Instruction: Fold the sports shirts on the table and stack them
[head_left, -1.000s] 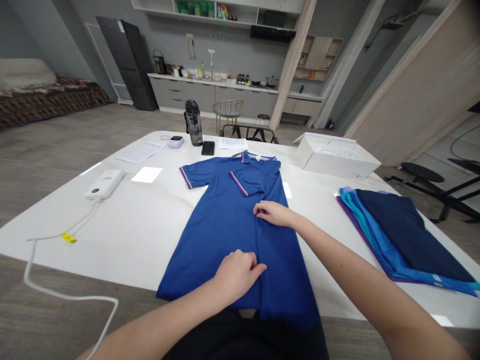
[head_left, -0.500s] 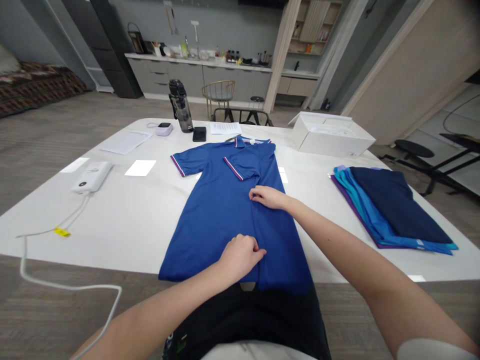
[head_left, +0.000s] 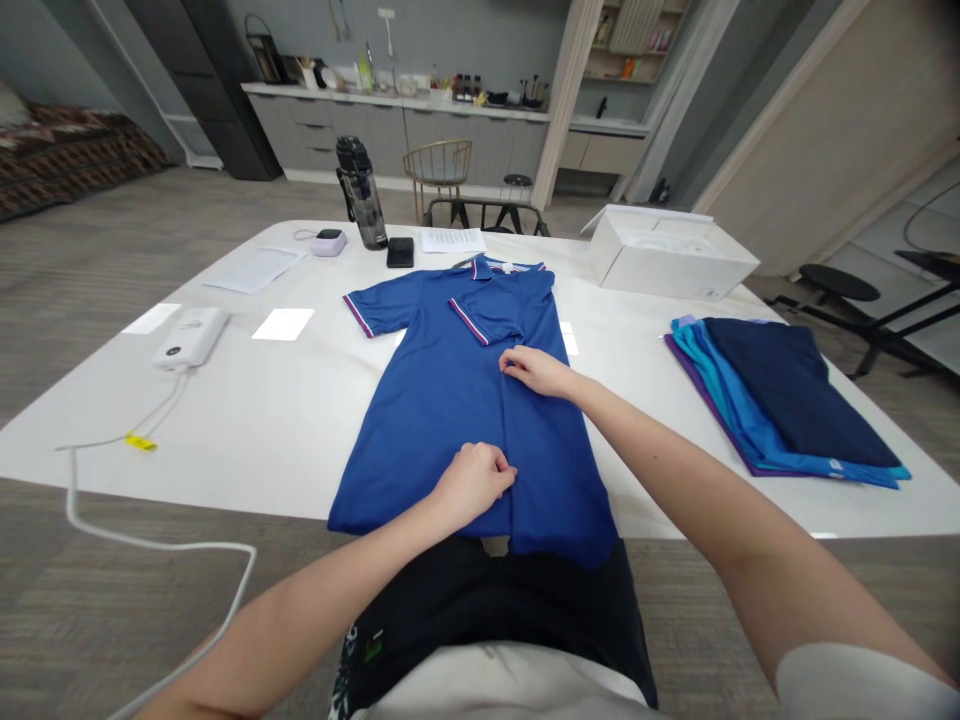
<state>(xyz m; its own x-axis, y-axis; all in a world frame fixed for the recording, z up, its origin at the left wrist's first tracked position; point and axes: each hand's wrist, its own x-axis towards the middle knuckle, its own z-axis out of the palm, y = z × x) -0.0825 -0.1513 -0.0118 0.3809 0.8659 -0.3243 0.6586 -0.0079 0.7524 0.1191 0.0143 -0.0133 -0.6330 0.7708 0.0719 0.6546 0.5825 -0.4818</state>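
A blue polo shirt (head_left: 442, 400) with red and white trim on its sleeves and collar lies on the table, collar at the far end. Its right side is folded inward, so that sleeve rests on the shirt's chest. My left hand (head_left: 476, 485) has its fingers closed at the lower part of the folded edge. Farther up the same edge, my right hand (head_left: 536, 370) pinches the cloth. The shirt's hem hangs over the near table edge against my dark trousers.
On the white table (head_left: 285, 430), folded garments (head_left: 795, 400) are stacked at the right, with a white box (head_left: 667, 250) behind. A power bank (head_left: 191, 337) with a trailing white cable (head_left: 165, 546) lies at the left. A water bottle (head_left: 364, 200) and black wallet-like item (head_left: 400, 252) stand farther back.
The camera view has shifted slightly, so the table sits higher in the picture. Both hands stay at the folded edge; the left has moved slightly along with the cloth.
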